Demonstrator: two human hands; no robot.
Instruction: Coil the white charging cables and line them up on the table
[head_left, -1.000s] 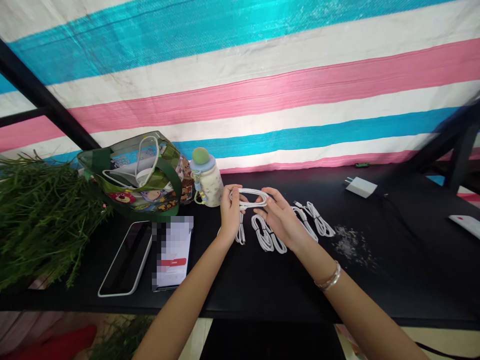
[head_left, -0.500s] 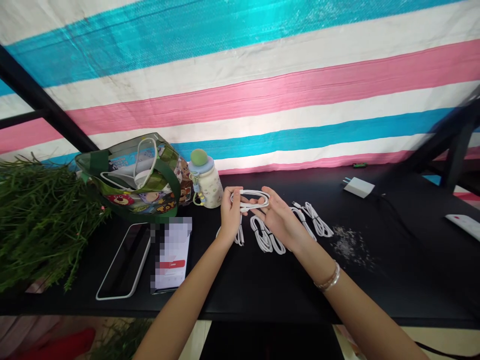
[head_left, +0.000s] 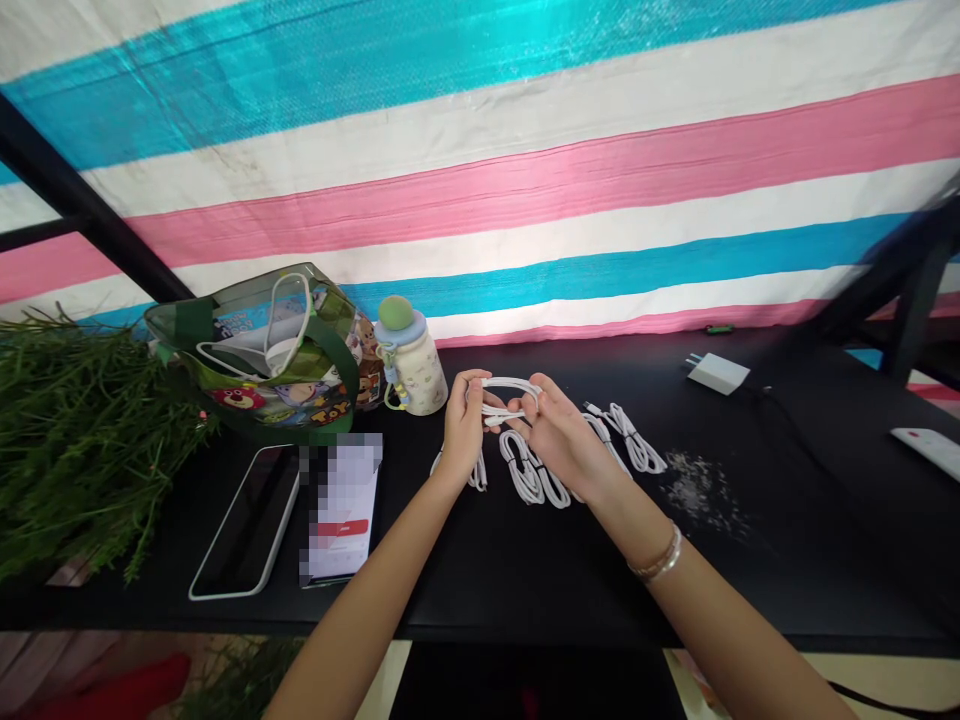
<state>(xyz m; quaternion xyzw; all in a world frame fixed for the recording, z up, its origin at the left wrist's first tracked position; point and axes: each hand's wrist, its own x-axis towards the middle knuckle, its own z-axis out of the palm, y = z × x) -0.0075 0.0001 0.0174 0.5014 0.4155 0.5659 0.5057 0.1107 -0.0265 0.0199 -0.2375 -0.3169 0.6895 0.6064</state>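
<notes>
A coiled white charging cable (head_left: 511, 383) is held between my two hands, just above the black table (head_left: 525, 590). My left hand (head_left: 463, 425) is closed on the coil's left end, thumb on top. At the right end, my right hand (head_left: 559, 430) grips the loops with thumb and bent fingers. Below them lies a tied white cable bundle (head_left: 525, 470), and another cable bundle (head_left: 637, 440) rests to the right. Part of a further cable (head_left: 478, 470) shows behind my left wrist; my hands and forearms hide some of the cables.
Left of my arms lie a white-edged phone (head_left: 244, 525) and a lit phone (head_left: 346, 510). Behind them stand a patterned bag (head_left: 285, 390), a bottle (head_left: 416, 370) and a green plant (head_left: 75, 440). To the right are a white charger (head_left: 718, 373), pale crumbs (head_left: 701, 490) and a white remote-like object (head_left: 930, 450).
My right fingers have curled further in around the coil's right end. The coil's loops have shifted slightly and spread apart. My left hand keeps nearly the same place.
</notes>
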